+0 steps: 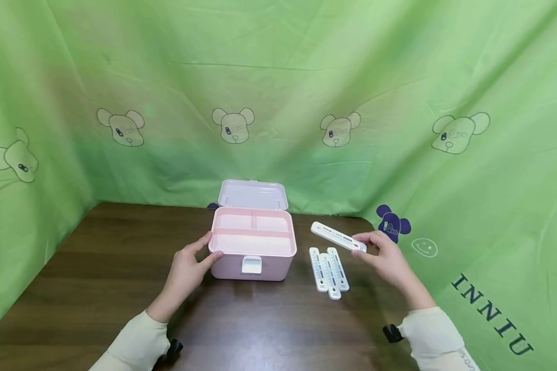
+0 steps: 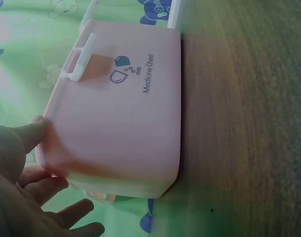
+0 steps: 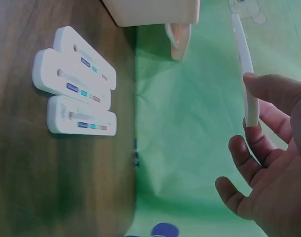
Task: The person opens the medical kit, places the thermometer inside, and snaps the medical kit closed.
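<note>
A pink medicine chest stands on the table with its lid tipped back, showing a tray with three compartments. My left hand holds the chest by its front left corner, thumb at the front rim and fingertips at the side. Between thumb and fingers, my right hand pinches one end of a white thermometer, raised and slanting toward the chest. Three more thermometers lie side by side on the table below it, with dark, blue and red marks on their faces.
A white latch juts from the chest's front. Wooden table surface extends to the left and toward me. A green curtain with printed bear heads hangs behind and along both sides.
</note>
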{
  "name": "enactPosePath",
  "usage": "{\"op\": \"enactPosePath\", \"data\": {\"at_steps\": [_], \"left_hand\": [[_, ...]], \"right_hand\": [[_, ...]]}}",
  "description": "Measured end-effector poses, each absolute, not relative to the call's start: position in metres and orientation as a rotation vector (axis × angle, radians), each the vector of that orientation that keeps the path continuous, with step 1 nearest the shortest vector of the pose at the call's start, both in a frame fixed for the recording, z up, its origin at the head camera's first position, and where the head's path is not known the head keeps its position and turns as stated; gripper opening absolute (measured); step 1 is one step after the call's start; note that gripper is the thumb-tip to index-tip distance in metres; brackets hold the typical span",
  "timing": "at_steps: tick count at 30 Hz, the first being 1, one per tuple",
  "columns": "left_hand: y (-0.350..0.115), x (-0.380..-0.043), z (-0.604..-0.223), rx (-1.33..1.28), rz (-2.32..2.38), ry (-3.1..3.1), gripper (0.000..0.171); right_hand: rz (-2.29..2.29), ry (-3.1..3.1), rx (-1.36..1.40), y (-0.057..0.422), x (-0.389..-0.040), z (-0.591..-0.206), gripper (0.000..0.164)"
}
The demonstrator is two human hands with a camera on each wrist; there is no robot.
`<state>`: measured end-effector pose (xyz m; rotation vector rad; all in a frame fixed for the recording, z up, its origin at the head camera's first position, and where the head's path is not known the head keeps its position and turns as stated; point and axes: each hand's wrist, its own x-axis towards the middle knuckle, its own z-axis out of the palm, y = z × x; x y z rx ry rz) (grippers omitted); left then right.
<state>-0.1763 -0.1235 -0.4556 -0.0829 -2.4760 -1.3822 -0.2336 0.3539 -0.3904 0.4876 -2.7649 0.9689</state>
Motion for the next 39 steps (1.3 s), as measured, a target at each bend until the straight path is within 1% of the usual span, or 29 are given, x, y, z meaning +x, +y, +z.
{"op": "enactPosePath", "data": {"at_steps": [9, 19, 29, 39], "left_hand": [[-0.123, -0.174, -0.451, -0.075, -1.375, -2.498, 0.067], [-0.124, -0.173, -0.45, -0.065, -1.367, -2.545, 0.066], [-0.124, -0.175, -0.45, -0.081, -1.368, -2.542, 0.066], [-0.124, -0.175, -0.448, -0.078, -1.378, -2.55, 0.066]], "right_hand": [[0.821, -2.815, 0.701, 0.334, -0.246, -0.356, 0.034], [0.671, -2.838, 0.92, 0.292, -0.269, -0.325, 0.034], [0.526, -2.827, 1.172, 0.249, -0.282, -0.318, 0.035], [0.372, -2.897, 1.298, 0.211, -0.285, -0.314, 0.032]]}}
